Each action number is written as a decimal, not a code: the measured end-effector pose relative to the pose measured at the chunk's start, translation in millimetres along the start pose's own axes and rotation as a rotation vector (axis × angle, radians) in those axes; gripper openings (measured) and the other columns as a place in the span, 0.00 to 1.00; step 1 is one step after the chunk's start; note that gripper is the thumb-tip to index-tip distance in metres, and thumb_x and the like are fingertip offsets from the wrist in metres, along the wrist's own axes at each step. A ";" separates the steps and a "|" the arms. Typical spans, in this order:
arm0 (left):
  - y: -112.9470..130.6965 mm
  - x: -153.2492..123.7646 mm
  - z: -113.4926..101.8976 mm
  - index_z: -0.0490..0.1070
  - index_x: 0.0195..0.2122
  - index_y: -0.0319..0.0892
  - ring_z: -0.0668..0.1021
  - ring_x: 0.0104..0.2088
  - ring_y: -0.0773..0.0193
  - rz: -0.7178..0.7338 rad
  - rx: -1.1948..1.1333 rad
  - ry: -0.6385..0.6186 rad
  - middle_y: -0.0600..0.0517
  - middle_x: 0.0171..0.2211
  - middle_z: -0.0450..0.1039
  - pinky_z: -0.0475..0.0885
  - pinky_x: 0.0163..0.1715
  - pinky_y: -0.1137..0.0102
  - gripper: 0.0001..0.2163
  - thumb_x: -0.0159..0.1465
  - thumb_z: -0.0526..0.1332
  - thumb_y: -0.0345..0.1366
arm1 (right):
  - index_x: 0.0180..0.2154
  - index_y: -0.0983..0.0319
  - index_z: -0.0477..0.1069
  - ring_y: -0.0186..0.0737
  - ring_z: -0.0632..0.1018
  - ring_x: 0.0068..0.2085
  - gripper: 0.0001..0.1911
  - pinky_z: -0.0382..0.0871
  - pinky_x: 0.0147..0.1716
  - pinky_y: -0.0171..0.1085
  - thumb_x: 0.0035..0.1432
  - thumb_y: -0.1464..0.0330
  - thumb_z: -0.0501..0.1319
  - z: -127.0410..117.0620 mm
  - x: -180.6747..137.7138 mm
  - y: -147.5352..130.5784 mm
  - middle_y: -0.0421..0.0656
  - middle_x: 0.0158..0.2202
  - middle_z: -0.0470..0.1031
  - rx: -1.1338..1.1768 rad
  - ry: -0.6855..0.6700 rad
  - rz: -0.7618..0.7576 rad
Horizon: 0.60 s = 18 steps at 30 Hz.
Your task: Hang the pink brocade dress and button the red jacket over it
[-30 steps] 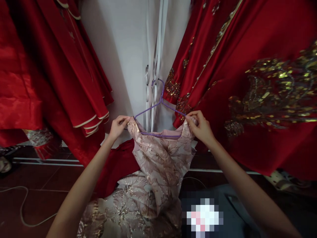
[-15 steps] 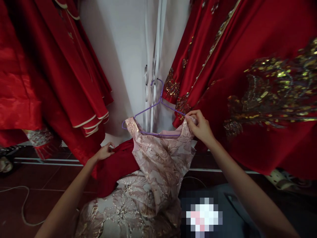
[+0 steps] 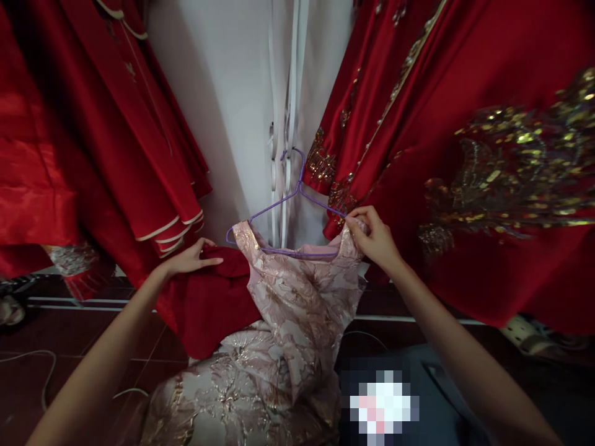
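A sleeveless pink and gold floral dress (image 3: 302,303) hangs on a purple wire hanger (image 3: 279,201), its skirt spreading toward me. My right hand (image 3: 374,238) is closed at the dress's right shoulder, pinching the strap against the hanger's arm. My left hand (image 3: 193,259) rests at the upper edge of a piece of plain red cloth (image 3: 218,306) beside the dress's left armhole. Its thumb lies across the front of that cloth, apart from the other fingers, whose tips are partly hidden. The hanger's hook is uncovered, in front of white cabinet doors.
Red garments (image 3: 125,130) with pale piping hang at the left. On the right hang red gowns (image 3: 465,186) with gold sequins. Behind are white doors (image 3: 199,93) with handles. A cable (image 3: 46,371) lies on the dark tiled floor, and a shoe (image 3: 525,337) stands at the lower right.
My left hand has moved up and slightly left, its thumb now stretched out. The red cloth's upper part has risen and spread. My right hand stays at the dress's shoulder.
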<state>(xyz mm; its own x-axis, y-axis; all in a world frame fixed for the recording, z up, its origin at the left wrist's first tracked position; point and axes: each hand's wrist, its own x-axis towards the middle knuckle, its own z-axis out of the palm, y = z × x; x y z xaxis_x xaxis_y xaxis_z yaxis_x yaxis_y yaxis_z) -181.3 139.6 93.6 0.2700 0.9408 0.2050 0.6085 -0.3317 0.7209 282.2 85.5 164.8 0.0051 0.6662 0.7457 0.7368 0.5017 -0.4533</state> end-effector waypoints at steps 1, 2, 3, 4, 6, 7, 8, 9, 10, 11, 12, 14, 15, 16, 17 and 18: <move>9.2 3.3 -8.6 0.72 0.35 0.43 0.75 0.27 0.62 0.019 0.016 -0.088 0.50 0.29 0.75 0.69 0.26 0.72 0.18 0.46 0.66 0.47 | 0.38 0.56 0.64 0.41 0.76 0.33 0.10 0.67 0.34 0.40 0.58 0.58 0.55 -0.4 -0.1 -0.5 0.40 0.33 0.74 0.006 -0.005 0.000; 17.8 7.1 -16.9 0.74 0.30 0.43 0.73 0.23 0.63 0.025 0.037 -0.180 0.51 0.24 0.74 0.67 0.22 0.73 0.15 0.46 0.66 0.46 | 0.38 0.56 0.64 0.41 0.76 0.33 0.10 0.67 0.34 0.39 0.58 0.58 0.55 -0.7 -0.2 -0.9 0.40 0.33 0.74 0.010 -0.007 0.000; 25.3 11.7 -24.0 0.74 0.26 0.43 0.71 0.19 0.65 0.031 0.051 -0.234 0.52 0.20 0.72 0.64 0.19 0.73 0.12 0.46 0.66 0.45 | 0.38 0.56 0.64 0.41 0.76 0.32 0.10 0.67 0.34 0.39 0.58 0.58 0.55 -1.0 -0.3 -1.3 0.41 0.33 0.74 0.014 -0.006 -0.001; 31.9 17.5 -29.6 0.74 0.22 0.43 0.69 0.17 0.66 0.033 0.059 -0.259 0.53 0.17 0.71 0.63 0.17 0.73 0.11 0.46 0.66 0.45 | 0.38 0.57 0.64 0.41 0.76 0.32 0.11 0.67 0.34 0.39 0.58 0.58 0.55 -1.2 -0.5 -1.6 0.41 0.33 0.74 0.016 -0.004 -0.001; 41.8 33.2 -34.4 0.74 0.20 0.43 0.69 0.16 0.66 0.033 0.063 -0.223 0.54 0.16 0.70 0.63 0.17 0.73 0.10 0.46 0.66 0.44 | 0.38 0.57 0.64 0.40 0.75 0.32 0.11 0.67 0.33 0.38 0.58 0.58 0.55 -1.1 -0.9 -1.7 0.41 0.33 0.74 0.021 0.000 -0.002; 45.5 43.0 -33.7 0.74 0.19 0.42 0.70 0.17 0.65 0.016 0.075 -0.152 0.54 0.15 0.70 0.64 0.19 0.73 0.10 0.46 0.65 0.44 | 0.38 0.57 0.64 0.40 0.75 0.32 0.10 0.66 0.33 0.38 0.58 0.58 0.55 -0.9 -1.0 -1.6 0.41 0.32 0.74 0.021 -0.003 -0.001; 48.8 53.7 -31.0 0.74 0.19 0.42 0.71 0.19 0.63 -0.012 0.098 -0.056 0.53 0.15 0.70 0.66 0.21 0.72 0.09 0.46 0.65 0.43 | 0.38 0.57 0.64 0.40 0.75 0.32 0.10 0.66 0.33 0.38 0.58 0.58 0.55 -0.5 -1.1 -1.5 0.41 0.32 0.74 0.020 -0.007 0.002; 51.7 65.0 -26.8 0.74 0.18 0.42 0.73 0.21 0.62 -0.050 0.128 0.052 0.52 0.15 0.70 0.67 0.23 0.71 0.10 0.47 0.64 0.42 | 0.38 0.57 0.64 0.40 0.75 0.32 0.10 0.66 0.33 0.38 0.58 0.58 0.55 -0.1 -1.0 -1.4 0.40 0.32 0.74 0.017 -0.009 0.003; 54.7 76.2 -21.4 0.72 0.17 0.41 0.74 0.23 0.60 -0.095 0.165 0.164 0.51 0.15 0.70 0.68 0.25 0.70 0.10 0.48 0.63 0.42 | 0.38 0.57 0.64 0.40 0.75 0.32 0.10 0.66 0.33 0.38 0.58 0.58 0.54 0.4 -0.9 -1.6 0.40 0.32 0.74 0.012 -0.007 0.005; 57.9 86.9 -15.5 0.71 0.16 0.40 0.75 0.25 0.58 -0.128 0.193 0.243 0.50 0.16 0.70 0.68 0.28 0.69 0.11 0.49 0.62 0.41 | 0.38 0.57 0.64 0.40 0.75 0.31 0.10 0.66 0.33 0.38 0.58 0.58 0.54 0.9 -0.8 -2.0 0.40 0.32 0.74 0.005 -0.002 0.005; 61.4 96.5 -9.5 0.70 0.15 0.40 0.76 0.27 0.55 -0.152 0.216 0.292 0.48 0.17 0.70 0.68 0.30 0.67 0.11 0.50 0.61 0.41 | 0.38 0.56 0.64 0.40 0.75 0.31 0.11 0.66 0.33 0.38 0.59 0.57 0.54 1.1 -0.6 -2.7 0.40 0.32 0.74 -0.003 0.003 0.005; 69.6 110.5 0.9 0.67 0.14 0.41 0.77 0.32 0.50 -0.162 0.249 0.319 0.44 0.19 0.71 0.68 0.33 0.64 0.12 0.51 0.61 0.41 | 0.38 0.56 0.64 0.40 0.75 0.31 0.11 0.66 0.33 0.38 0.59 0.57 0.53 1.0 -0.2 -4.6 0.40 0.32 0.75 -0.019 0.009 0.006; 74.3 114.5 4.3 0.66 0.14 0.41 0.77 0.33 0.48 -0.159 0.262 0.322 0.43 0.19 0.71 0.68 0.34 0.63 0.13 0.50 0.61 0.41 | 0.38 0.56 0.64 0.40 0.75 0.31 0.11 0.66 0.33 0.38 0.59 0.57 0.53 0.6 -0.2 -5.7 0.40 0.32 0.75 -0.026 0.002 0.006; 79.4 116.4 6.2 0.65 0.13 0.41 0.77 0.35 0.46 -0.153 0.282 0.323 0.42 0.20 0.72 0.68 0.35 0.62 0.13 0.49 0.62 0.41 | 0.38 0.56 0.64 0.40 0.76 0.31 0.11 0.66 0.33 0.38 0.59 0.57 0.53 0.1 -0.2 -6.7 0.40 0.32 0.75 -0.031 -0.008 0.007; 84.9 116.4 6.5 0.65 0.13 0.41 0.76 0.36 0.44 -0.143 0.312 0.323 0.41 0.21 0.72 0.68 0.36 0.61 0.13 0.48 0.63 0.42 | 0.37 0.56 0.64 0.40 0.76 0.31 0.11 0.66 0.33 0.38 0.59 0.57 0.53 -0.5 -0.4 -7.7 0.40 0.32 0.75 -0.034 -0.017 0.006; 90.7 114.6 5.3 0.65 0.13 0.41 0.76 0.37 0.43 -0.128 0.349 0.320 0.40 0.21 0.72 0.68 0.37 0.60 0.13 0.46 0.65 0.42 | 0.37 0.56 0.64 0.41 0.76 0.31 0.10 0.66 0.34 0.38 0.59 0.57 0.53 -1.0 -0.7 -8.7 0.40 0.33 0.75 -0.035 -0.022 0.003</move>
<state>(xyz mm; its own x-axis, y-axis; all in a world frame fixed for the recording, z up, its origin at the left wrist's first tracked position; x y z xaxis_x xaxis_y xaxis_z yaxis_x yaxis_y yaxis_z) -91.3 217.0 178.9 -0.0330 0.9315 0.3622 0.8505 -0.1641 0.4996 276.5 80.1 168.7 -0.0074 0.6802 0.7330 0.7597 0.4804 -0.4382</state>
